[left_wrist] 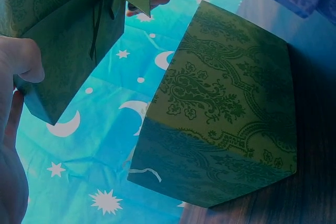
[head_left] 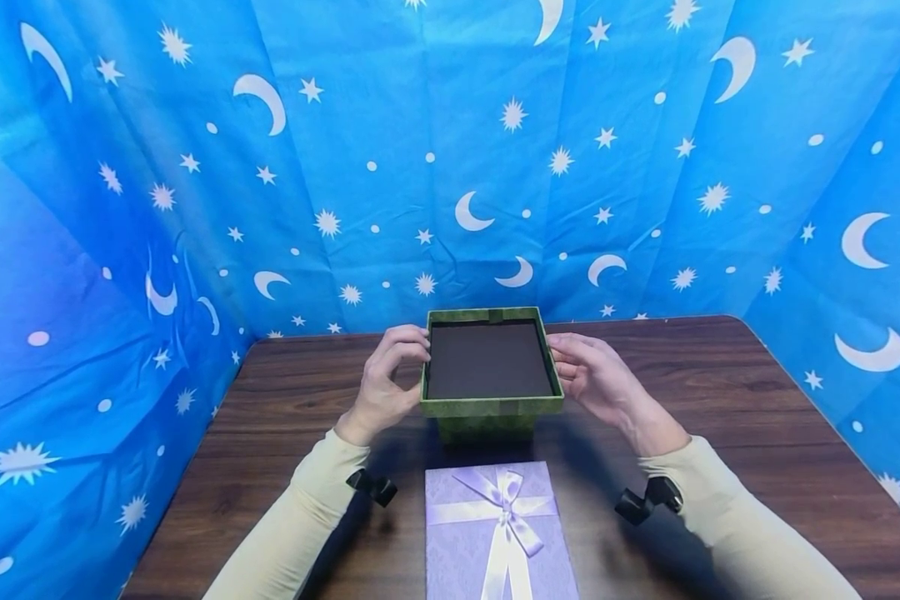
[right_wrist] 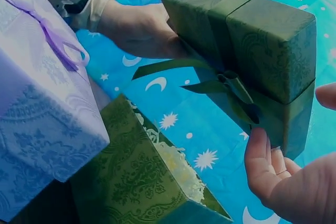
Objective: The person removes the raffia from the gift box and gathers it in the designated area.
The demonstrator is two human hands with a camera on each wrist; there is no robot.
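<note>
Both hands hold a green patterned box lid (head_left: 495, 407) in the air, its dark hollow inside facing up. My left hand (head_left: 386, 379) grips its left edge with the thumb below the fingers. At the opposite edge my right hand (head_left: 600, 379) holds it, fingertips along the side. The right wrist view shows the lid's underside-facing top, with a dark green ribbon (right_wrist: 223, 32) and bow (right_wrist: 236, 90). Directly beneath stands the open green box base (left_wrist: 226, 93), partly hidden by the lid in the head view. Pale shredded paper (right_wrist: 181, 166) fills it.
A lilac gift box (head_left: 457, 550) with a satin bow (head_left: 506, 512) lies on the wooden table (head_left: 292, 400), nearer the body than the green base. Blue cloth (head_left: 390, 125) with moons and stars hangs behind the table and along both sides.
</note>
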